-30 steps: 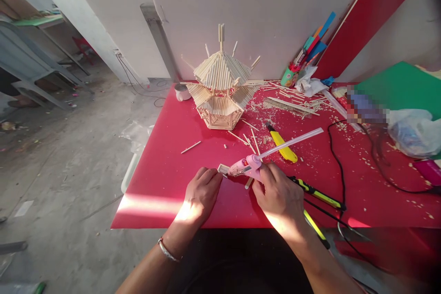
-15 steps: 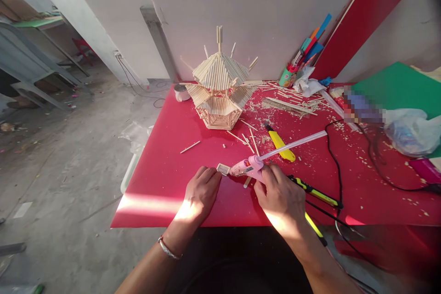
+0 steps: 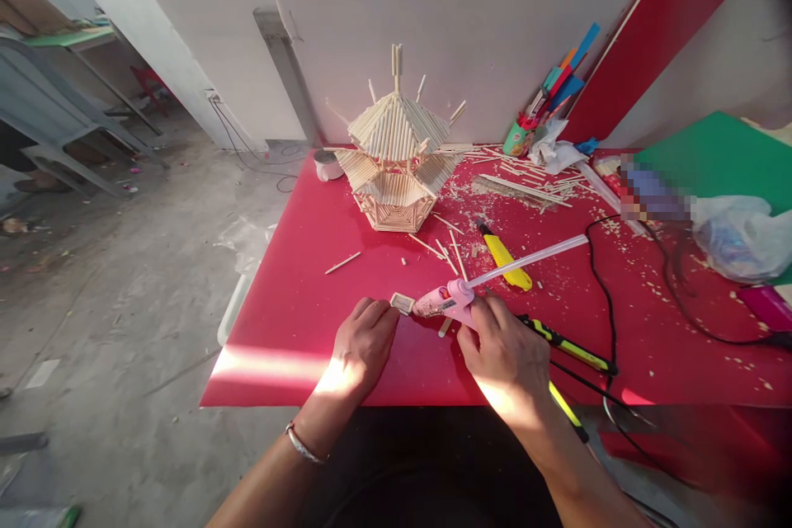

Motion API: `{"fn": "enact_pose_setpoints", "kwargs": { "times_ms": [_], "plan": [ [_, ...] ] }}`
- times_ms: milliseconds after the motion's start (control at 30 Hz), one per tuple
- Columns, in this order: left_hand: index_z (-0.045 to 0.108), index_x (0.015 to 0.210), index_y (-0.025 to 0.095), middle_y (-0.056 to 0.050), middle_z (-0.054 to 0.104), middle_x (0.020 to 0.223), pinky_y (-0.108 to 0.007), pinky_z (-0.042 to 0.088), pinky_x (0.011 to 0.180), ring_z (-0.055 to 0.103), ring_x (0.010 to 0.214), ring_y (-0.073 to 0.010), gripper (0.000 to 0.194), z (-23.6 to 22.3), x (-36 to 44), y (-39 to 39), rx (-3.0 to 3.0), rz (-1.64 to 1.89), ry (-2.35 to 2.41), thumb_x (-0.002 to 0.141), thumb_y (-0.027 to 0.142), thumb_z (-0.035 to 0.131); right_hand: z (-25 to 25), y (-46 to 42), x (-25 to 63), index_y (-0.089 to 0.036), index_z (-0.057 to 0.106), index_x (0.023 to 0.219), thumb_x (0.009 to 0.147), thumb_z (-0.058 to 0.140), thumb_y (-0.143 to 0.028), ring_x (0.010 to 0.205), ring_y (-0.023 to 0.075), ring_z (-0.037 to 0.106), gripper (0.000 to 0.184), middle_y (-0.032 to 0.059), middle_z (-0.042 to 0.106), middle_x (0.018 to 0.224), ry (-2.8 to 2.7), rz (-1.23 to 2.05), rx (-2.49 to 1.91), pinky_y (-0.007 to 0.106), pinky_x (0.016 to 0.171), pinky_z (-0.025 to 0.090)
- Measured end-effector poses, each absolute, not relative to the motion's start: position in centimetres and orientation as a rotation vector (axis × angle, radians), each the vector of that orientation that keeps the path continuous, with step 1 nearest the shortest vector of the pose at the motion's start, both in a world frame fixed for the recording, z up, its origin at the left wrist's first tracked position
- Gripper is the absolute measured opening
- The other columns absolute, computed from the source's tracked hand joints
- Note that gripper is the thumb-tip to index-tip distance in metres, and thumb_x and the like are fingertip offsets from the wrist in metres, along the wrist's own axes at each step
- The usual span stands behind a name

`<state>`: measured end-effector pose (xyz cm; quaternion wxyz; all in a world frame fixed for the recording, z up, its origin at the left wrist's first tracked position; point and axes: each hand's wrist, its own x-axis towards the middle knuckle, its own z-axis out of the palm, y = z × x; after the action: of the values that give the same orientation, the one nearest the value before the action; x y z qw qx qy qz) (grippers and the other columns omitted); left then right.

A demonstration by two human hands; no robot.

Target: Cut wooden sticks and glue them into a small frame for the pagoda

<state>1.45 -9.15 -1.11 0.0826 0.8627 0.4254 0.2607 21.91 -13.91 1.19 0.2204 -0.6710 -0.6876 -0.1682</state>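
The left hand (image 3: 366, 342) pinches a small frame (image 3: 403, 304) while the right hand (image 3: 504, 351) grips a glue gun (image 3: 446, 300), nozzle at the frame's edge.

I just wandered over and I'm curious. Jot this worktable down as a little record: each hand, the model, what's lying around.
Left hand: pinching a small pale rectangular piece
Right hand: gripping a pink glue gun, nozzle at the piece; contact unclear
Glue stick: clear, jutting from the gun's back
Model: pagoda-like stick building, upright beyond the hands
Cutter: yellow knife, lying right of the model
Surface: red tabletop, strewn with loose sticks and shavings
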Motion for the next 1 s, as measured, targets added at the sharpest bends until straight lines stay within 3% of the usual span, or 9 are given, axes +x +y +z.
{"fn": "enact_pose_setpoints", "kwargs": {
  "times_ms": [567,1000],
  "plan": [
    [0.065,0.088,0.018,-0.007,0.064,0.084,-0.029,0.045,0.065,0.052,0.077,-0.0185,0.027,-0.65,1.63,-9.33,2.580,0.719,1.277,0.100,0.015,0.040,1.12,-13.91,22.57,-0.018,0.066,0.097,0.081,0.057,-0.024,0.063,0.0131,0.053,0.019,0.0017,0.064,0.080,-1.893,-0.536,-1.851,0.028,0.053,0.028],
    [0.071,0.079,0.022,-0.002,0.064,0.075,-0.026,0.041,0.059,0.059,0.074,-0.0154,0.024,-1.38,1.22,-9.35,2.465,0.822,1.666,0.094,0.027,0.055,0.83,-13.97,22.61,-0.019,0.067,0.100,0.080,0.058,-0.024,0.063,0.0128,0.055,0.023,0.0020,0.064,0.082,-1.871,-0.512,-1.865,0.027,0.052,0.029]
  ]
}}
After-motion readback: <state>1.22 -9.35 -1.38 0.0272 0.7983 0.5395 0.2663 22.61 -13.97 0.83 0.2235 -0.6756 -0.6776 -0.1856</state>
